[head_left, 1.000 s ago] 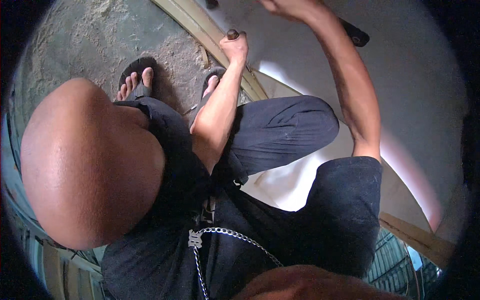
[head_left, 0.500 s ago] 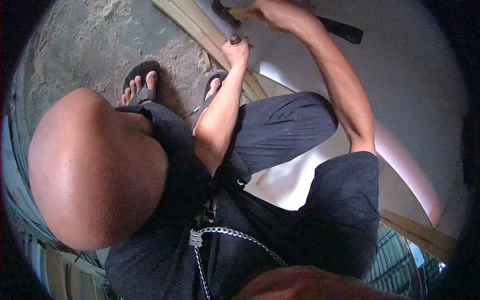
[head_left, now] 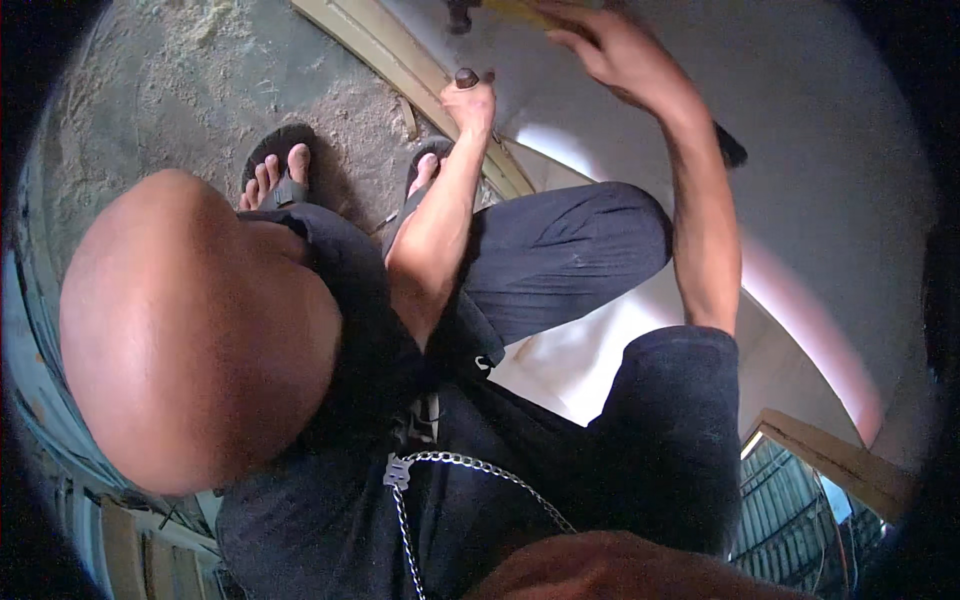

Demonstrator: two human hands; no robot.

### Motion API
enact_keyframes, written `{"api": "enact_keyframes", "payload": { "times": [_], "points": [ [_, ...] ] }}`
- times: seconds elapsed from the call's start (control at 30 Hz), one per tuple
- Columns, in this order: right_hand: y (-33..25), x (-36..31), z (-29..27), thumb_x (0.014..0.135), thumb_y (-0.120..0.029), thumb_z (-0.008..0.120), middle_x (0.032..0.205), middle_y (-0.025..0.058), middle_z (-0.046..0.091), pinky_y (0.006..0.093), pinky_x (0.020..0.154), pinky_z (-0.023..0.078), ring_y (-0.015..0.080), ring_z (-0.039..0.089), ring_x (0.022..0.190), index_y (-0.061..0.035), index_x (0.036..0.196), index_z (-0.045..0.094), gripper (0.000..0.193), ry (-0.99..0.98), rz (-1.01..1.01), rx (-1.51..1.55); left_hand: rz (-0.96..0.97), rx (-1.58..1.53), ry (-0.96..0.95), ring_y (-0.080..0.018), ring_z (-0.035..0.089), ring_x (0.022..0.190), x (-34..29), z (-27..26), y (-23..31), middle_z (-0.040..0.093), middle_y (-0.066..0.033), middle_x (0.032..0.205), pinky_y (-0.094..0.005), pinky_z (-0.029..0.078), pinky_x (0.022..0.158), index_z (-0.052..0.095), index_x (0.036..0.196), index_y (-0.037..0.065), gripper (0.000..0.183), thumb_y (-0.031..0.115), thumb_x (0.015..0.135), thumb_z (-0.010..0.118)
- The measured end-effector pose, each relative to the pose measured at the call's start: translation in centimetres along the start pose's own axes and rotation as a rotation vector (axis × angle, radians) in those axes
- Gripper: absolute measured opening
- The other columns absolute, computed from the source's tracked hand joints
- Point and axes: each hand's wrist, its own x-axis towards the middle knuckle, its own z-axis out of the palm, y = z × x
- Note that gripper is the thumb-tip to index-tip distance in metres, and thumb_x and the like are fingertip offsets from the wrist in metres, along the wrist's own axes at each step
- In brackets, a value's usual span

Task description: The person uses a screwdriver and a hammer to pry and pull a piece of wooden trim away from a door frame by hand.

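Note:
My left hand (head_left: pixel 470 108) is closed around a chisel-like tool (head_left: pixel 466 78). Only its dark, rounded butt shows above the fist; its lower end is hidden. The fist is over a long pale wooden frame piece (head_left: pixel 385 52). To the right, my right hand (head_left: pixel 625 60) grips a hammer (head_left: pixel 459 15), with its dark head at the top edge of the view, above the tool butt. Part of the handle is yellow, and its black end (head_left: pixel 730 148) pokes out beyond my forearm.
Both feet, in dark sandals (head_left: pixel 278 160), stand on a dusty, rough concrete floor (head_left: pixel 200 80) beside the frame. A large grey panel surface (head_left: pixel 820 170) spreads out at the right. A small wood scrap (head_left: pixel 408 118) lies by the frame. Corrugated sheeting (head_left: pixel 785 505) shows at lower right.
My right hand has shifted right and slightly down, and the hammer head has risen to the top edge. My left hand keeps its hold on the chisel-like tool, almost unmoved.

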Motion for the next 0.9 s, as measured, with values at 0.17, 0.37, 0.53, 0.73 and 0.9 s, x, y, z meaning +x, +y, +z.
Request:
{"api": "enact_keyframes", "payload": {
  "times": [0.17, 0.37, 0.53, 0.73, 0.9],
  "points": [
    [-5.1, -4.9, -5.6, 0.093, -0.021, 0.061, 0.084, 0.0152, 0.069, 0.0308, 0.063, 0.049, 0.0156, 0.058, 0.066, 0.0005, 0.128, 0.06, 0.041, 0.005, 0.637, 0.086, 0.167, 0.064, 0.123, -0.0204, 0.056, 0.058, -5.6, 0.3, 1.7, 0.062, -0.0124, 0.062, -0.0391, 0.046, 0.06, 0.061, 0.072, -0.003, 0.026, 0.02, 0.078, 0.073],
    [-4.4, -7.7, -6.4, 0.091, -0.015, 0.063, 0.074, 0.0075, 0.065, 0.0276, 0.056, 0.044, 0.0103, 0.049, 0.058, -0.0015, 0.128, 0.062, 0.039, 0.334, 0.563, 0.199, 0.372, 0.19, -0.316, -0.0224, 0.064, 0.063, -11.3, 1.1, 1.9, 0.063, -0.0136, 0.069, -0.0355, 0.051, 0.063, 0.059, 0.083, 0.001, 0.028, 0.021, 0.076, 0.077],
    [-3.2, -12.8, -8.2, 0.093, -0.025, 0.063, 0.085, 0.0159, 0.072, 0.0312, 0.053, 0.05, 0.0143, 0.056, 0.051, -0.0027, 0.135, 0.056, 0.047, 0.234, 0.718, 0.089, 0.482, 0.219, -0.542, -0.0173, 0.068, 0.069, -10.7, 1.6, 0.5, 0.069, -0.0101, 0.074, -0.0306, 0.052, 0.067, 0.064, 0.083, 0.004, 0.024, 0.023, 0.08, 0.079],
    [-7.6, -18.1, -8.3, 0.091, -0.017, 0.067, 0.104, 0.014, 0.071, 0.0323, 0.077, 0.055, 0.0228, 0.071, 0.091, -0.0028, 0.122, 0.061, 0.034, 0.315, 0.715, 0.031, 0.492, -0.087, -0.196, -0.0094, 0.048, 0.05, -5.5, 0.6, 0.4, 0.055, -0.003, 0.057, -0.0248, 0.039, 0.047, 0.055, 0.068, 0.005, 0.029, 0.015, 0.09, 0.07],
    [-9.1, -21.9, -4.5, 0.09, -0.02, 0.068, 0.086, 0.0179, 0.069, 0.0386, 0.064, 0.052, 0.0324, 0.068, 0.074, -0.0056, 0.114, 0.062, 0.029, 0.616, 0.712, 0.211, 0.532, -0.448, -0.578, -0.013, 0.055, 0.056, -4.2, 2.6, 9.9, 0.063, -0.0068, 0.073, -0.0268, 0.046, 0.051, 0.058, 0.084, 0.001, 0.018, 0.01, 0.084, 0.073]
  ]
}}
